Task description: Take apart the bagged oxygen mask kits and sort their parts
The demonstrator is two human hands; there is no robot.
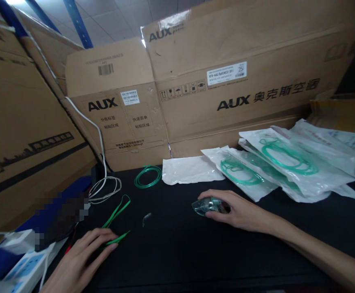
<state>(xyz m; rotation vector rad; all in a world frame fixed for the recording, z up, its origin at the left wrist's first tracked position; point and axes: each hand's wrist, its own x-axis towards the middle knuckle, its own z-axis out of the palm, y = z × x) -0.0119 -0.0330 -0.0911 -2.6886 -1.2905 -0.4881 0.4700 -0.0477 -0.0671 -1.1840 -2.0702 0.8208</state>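
Right hand (241, 212) lies low on the black counter (177, 256), fingers curled over a clear mask (203, 206) and gripping it. The forearm runs in from the lower right. The mask is small, see-through and green-tinted, and it rests on the counter near the middle, just in front of the pouches.

Left hand (79, 260) lies flat at the lower left with its fingers stretched out. Its fingertips touch one end of a thin green strap (116, 211) that lies in a long loop. Whether the fingers pinch the strap cannot be told.

Behind the mask, a flat white pouch (189, 170) looks empty. To its right, overlapping sealed pouches (290, 162) each hold coiled green tubing. A loose coil of green tubing (147, 177) lies left of the white pouch, near a white cable (104, 189). Cardboard boxes (226, 93) stand along the back.
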